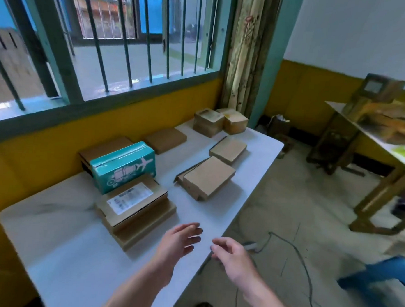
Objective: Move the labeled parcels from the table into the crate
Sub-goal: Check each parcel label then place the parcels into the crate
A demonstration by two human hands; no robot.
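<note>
Your left hand (180, 240) and right hand (232, 253) hover empty, fingers loosely spread, above the table (62, 251). The labeled parcel (133, 202) lies at 11 o'clock, teal box (123, 166) just behind it.

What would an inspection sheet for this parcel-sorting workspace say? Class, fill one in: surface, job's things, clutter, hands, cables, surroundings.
Surface: white table under a barred window, near end bare.
Job's things: labeled parcel on a cardboard stack; teal box behind it; plain cardboard parcels toward the far end; blue crate on the floor at right, only partly in view.
Clutter: nothing seen on the table.
Hands: left hand and right hand both open and empty, above the table's near edge.
Cables: dark cable loose across the floor.
Surroundings: second table piled with boxes; curtain; yellow lower wall.
</note>
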